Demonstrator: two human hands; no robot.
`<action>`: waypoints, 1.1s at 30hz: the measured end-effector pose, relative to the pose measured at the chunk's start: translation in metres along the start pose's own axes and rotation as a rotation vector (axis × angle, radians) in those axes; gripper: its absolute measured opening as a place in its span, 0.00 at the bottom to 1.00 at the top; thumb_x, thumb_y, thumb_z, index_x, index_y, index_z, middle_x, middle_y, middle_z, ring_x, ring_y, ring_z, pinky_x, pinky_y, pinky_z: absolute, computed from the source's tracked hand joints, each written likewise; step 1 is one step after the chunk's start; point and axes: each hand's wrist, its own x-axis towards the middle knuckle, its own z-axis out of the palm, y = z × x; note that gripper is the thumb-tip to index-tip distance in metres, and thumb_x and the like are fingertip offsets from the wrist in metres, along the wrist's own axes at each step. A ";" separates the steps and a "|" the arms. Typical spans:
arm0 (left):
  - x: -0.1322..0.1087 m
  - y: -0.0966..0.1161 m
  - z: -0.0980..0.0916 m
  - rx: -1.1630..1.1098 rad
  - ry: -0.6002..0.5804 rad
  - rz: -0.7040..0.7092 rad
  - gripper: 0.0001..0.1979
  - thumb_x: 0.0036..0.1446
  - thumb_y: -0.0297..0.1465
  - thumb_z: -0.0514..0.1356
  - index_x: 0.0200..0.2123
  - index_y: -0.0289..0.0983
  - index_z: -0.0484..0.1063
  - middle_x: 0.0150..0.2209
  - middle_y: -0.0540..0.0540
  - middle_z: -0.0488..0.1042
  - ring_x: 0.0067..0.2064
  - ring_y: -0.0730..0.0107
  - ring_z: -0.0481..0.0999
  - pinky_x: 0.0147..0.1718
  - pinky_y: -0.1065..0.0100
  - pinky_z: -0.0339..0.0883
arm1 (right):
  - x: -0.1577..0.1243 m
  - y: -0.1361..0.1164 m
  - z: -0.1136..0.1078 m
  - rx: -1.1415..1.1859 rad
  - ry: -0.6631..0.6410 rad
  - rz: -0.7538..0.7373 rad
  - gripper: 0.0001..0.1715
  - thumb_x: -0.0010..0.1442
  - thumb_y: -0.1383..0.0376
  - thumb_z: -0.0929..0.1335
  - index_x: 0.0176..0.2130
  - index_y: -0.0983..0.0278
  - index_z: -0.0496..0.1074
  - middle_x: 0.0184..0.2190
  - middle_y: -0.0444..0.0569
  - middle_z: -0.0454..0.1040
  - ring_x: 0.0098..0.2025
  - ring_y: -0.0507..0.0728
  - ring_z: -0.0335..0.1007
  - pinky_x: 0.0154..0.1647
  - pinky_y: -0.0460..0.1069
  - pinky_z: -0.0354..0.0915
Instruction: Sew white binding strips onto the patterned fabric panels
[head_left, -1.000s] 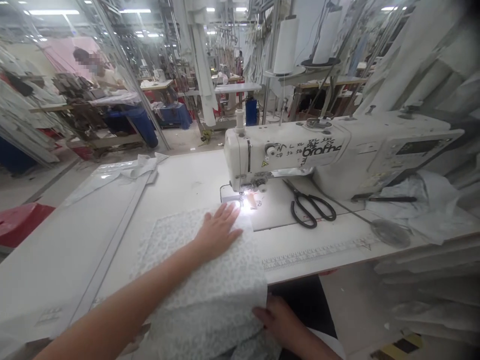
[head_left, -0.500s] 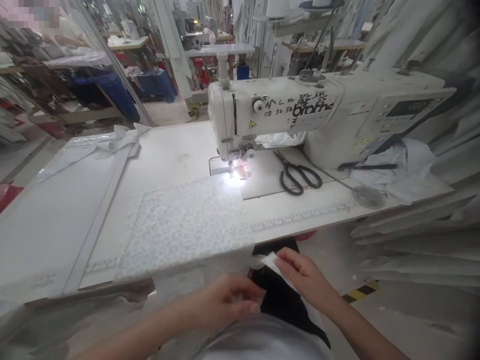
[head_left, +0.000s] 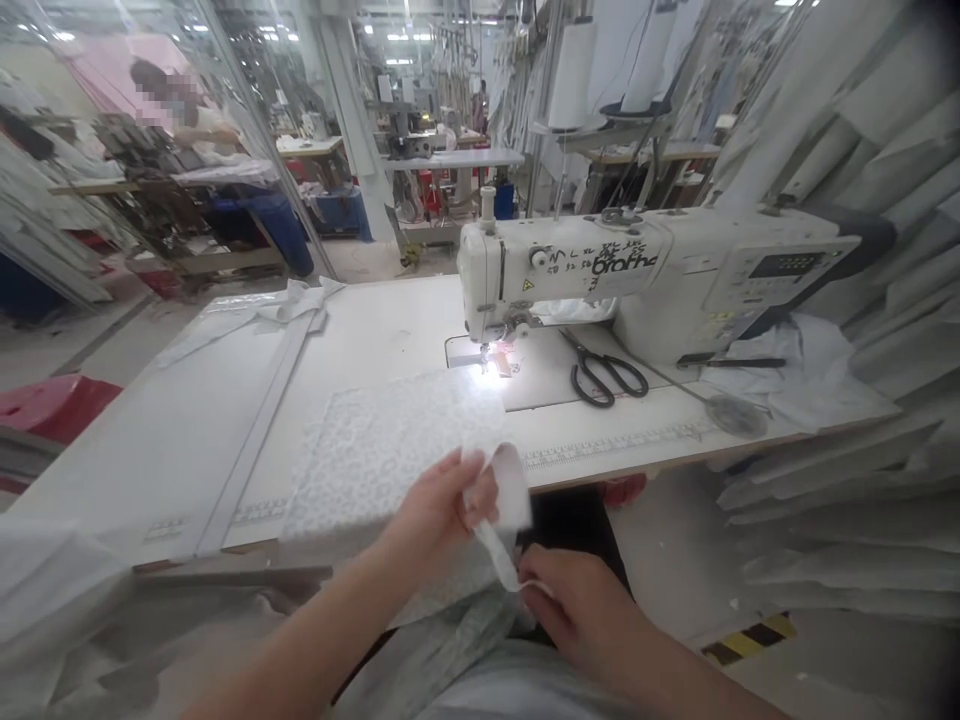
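Note:
My left hand (head_left: 441,502) is closed on a narrow white fabric strip (head_left: 498,556), with a loop of it standing above the fingers. Lower and to the right, my right hand (head_left: 581,598) pinches the strip's other part, so it runs slanting between both hands. Behind them, a pale leopard-print fabric piece (head_left: 375,440) lies on the table and hangs over its front edge. Its far right corner reaches the lit needle area of a white sewing machine (head_left: 570,262).
Black-handled scissors (head_left: 609,378) lie right of the needle. A printed ruler scale (head_left: 615,442) runs along the table's front edge. White cloth (head_left: 814,370) is heaped at the right end, a long flat strip (head_left: 259,430) lies left, and a red stool (head_left: 60,405) stands beyond. Another person sits farther back.
My left hand has risen and taken hold of the white strip, which only my right hand held before. The right hand has moved lower. The view has tilted up.

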 end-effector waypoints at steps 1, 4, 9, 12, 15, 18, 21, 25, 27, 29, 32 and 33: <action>-0.003 0.008 0.002 0.035 -0.033 0.040 0.10 0.60 0.33 0.54 0.30 0.33 0.70 0.15 0.55 0.59 0.15 0.83 0.56 0.22 0.76 0.60 | 0.007 0.004 0.004 0.093 -0.013 0.013 0.05 0.58 0.68 0.62 0.33 0.64 0.68 0.29 0.47 0.71 0.31 0.55 0.66 0.30 0.47 0.58; -0.013 0.015 0.004 0.063 -0.143 -0.046 0.08 0.59 0.33 0.54 0.37 0.36 0.71 0.12 0.58 0.53 0.12 0.84 0.45 0.14 0.78 0.49 | 0.033 0.008 0.010 0.605 -0.151 -0.066 0.17 0.57 0.61 0.66 0.47 0.62 0.67 0.43 0.51 0.71 0.45 0.58 0.66 0.43 0.51 0.61; -0.021 -0.023 -0.014 -0.186 -0.220 -0.211 0.09 0.56 0.30 0.55 0.25 0.33 0.69 0.10 0.59 0.43 0.11 0.84 0.36 0.11 0.78 0.42 | 0.066 -0.004 0.002 1.417 -0.096 -0.229 0.32 0.52 0.54 0.71 0.54 0.54 0.62 0.58 0.48 0.60 0.60 0.59 0.54 0.58 0.58 0.51; -0.023 -0.042 -0.025 -0.282 -0.197 -0.288 0.07 0.55 0.29 0.55 0.27 0.34 0.68 0.10 0.60 0.43 0.11 0.84 0.35 0.11 0.79 0.43 | 0.070 -0.008 -0.007 1.400 0.033 -0.245 0.19 0.52 0.53 0.71 0.42 0.58 0.72 0.51 0.49 0.69 0.53 0.59 0.63 0.52 0.55 0.59; -0.024 -0.047 -0.024 -0.147 -0.162 -0.339 0.07 0.55 0.33 0.57 0.33 0.35 0.70 0.12 0.59 0.50 0.11 0.84 0.43 0.14 0.78 0.51 | 0.067 -0.012 -0.021 1.146 0.184 -0.109 0.20 0.52 0.50 0.69 0.23 0.64 0.70 0.25 0.46 0.72 0.26 0.52 0.67 0.28 0.47 0.63; -0.022 -0.040 -0.014 0.222 -0.161 -0.087 0.15 0.50 0.33 0.62 0.42 0.36 0.69 0.29 0.48 0.72 0.29 0.74 0.71 0.31 0.72 0.65 | 0.066 -0.022 -0.036 0.728 0.331 0.070 0.26 0.52 0.50 0.68 0.15 0.64 0.60 0.11 0.38 0.57 0.15 0.47 0.51 0.16 0.44 0.50; -0.014 -0.030 -0.001 0.543 -0.089 0.267 0.24 0.49 0.27 0.64 0.50 0.42 0.65 0.51 0.45 0.67 0.52 0.63 0.65 0.50 0.65 0.59 | 0.071 -0.033 -0.047 0.292 0.533 0.064 0.25 0.53 0.54 0.67 0.15 0.63 0.56 0.12 0.38 0.55 0.16 0.48 0.51 0.17 0.45 0.49; 0.001 -0.015 0.011 0.547 -0.017 0.397 0.14 0.55 0.30 0.59 0.46 0.39 0.67 0.44 0.45 0.71 0.45 0.65 0.70 0.46 0.67 0.62 | 0.081 -0.045 -0.057 0.002 0.589 -0.028 0.22 0.54 0.57 0.67 0.17 0.62 0.57 0.13 0.39 0.57 0.17 0.50 0.55 0.19 0.46 0.51; 0.005 -0.005 0.014 0.509 0.001 0.390 0.09 0.55 0.32 0.59 0.40 0.37 0.70 0.37 0.47 0.73 0.38 0.70 0.71 0.38 0.71 0.64 | 0.084 -0.050 -0.063 0.022 0.569 -0.061 0.20 0.54 0.57 0.67 0.17 0.62 0.60 0.14 0.41 0.60 0.20 0.52 0.60 0.22 0.47 0.56; 0.006 0.006 0.014 0.488 0.027 0.374 0.08 0.54 0.34 0.60 0.36 0.36 0.71 0.31 0.49 0.72 0.31 0.74 0.70 0.31 0.74 0.63 | 0.083 -0.054 -0.068 0.165 0.552 -0.102 0.15 0.54 0.58 0.67 0.21 0.63 0.66 0.19 0.44 0.67 0.27 0.55 0.67 0.29 0.48 0.62; 0.006 0.018 0.012 0.424 0.130 0.394 0.09 0.53 0.35 0.61 0.35 0.36 0.72 0.26 0.51 0.71 0.26 0.78 0.67 0.27 0.76 0.61 | 0.077 -0.052 -0.061 0.495 0.518 -0.104 0.11 0.54 0.57 0.67 0.32 0.62 0.71 0.31 0.46 0.73 0.38 0.57 0.70 0.38 0.50 0.65; 0.006 0.020 0.010 0.389 0.171 0.403 0.09 0.52 0.35 0.62 0.35 0.36 0.72 0.25 0.52 0.71 0.25 0.78 0.67 0.26 0.76 0.61 | 0.073 -0.049 -0.054 0.590 0.461 -0.074 0.12 0.54 0.56 0.67 0.34 0.63 0.71 0.32 0.47 0.73 0.39 0.58 0.69 0.38 0.50 0.65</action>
